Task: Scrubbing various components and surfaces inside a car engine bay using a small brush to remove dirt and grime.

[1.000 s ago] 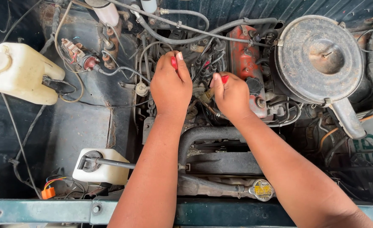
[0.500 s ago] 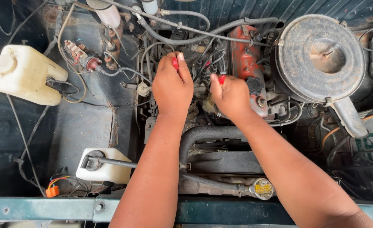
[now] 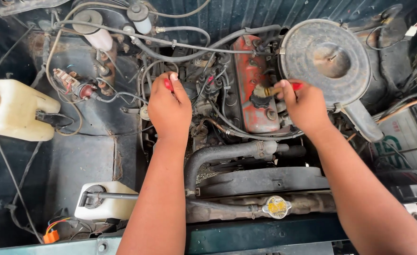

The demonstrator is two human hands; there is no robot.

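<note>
**Right hand swings out to the red engine cover**

Head view: a second ago both hands worked close together; now the right hand (image 3: pixel 305 106) has moved right, gripping a red-handled tool (image 3: pixel 291 87) over the red engine cover (image 3: pixel 253 85), so work shifts there. The left hand (image 3: pixel 169 106) is closed on another red-handled tool (image 3: pixel 168 85), probably a screwdriver. Counted: two hands, two red handles, two white tanks (image 3: pixel 10 111) (image 3: pixel 105 202), one round air filter (image 3: pixel 325 61).

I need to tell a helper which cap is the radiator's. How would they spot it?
Start at the big round air cleaner, upper right. Drop to the black fan shroud near the front edge. The radiator cap sits just below: small, round, metal, the only one with a yellow label.
</note>
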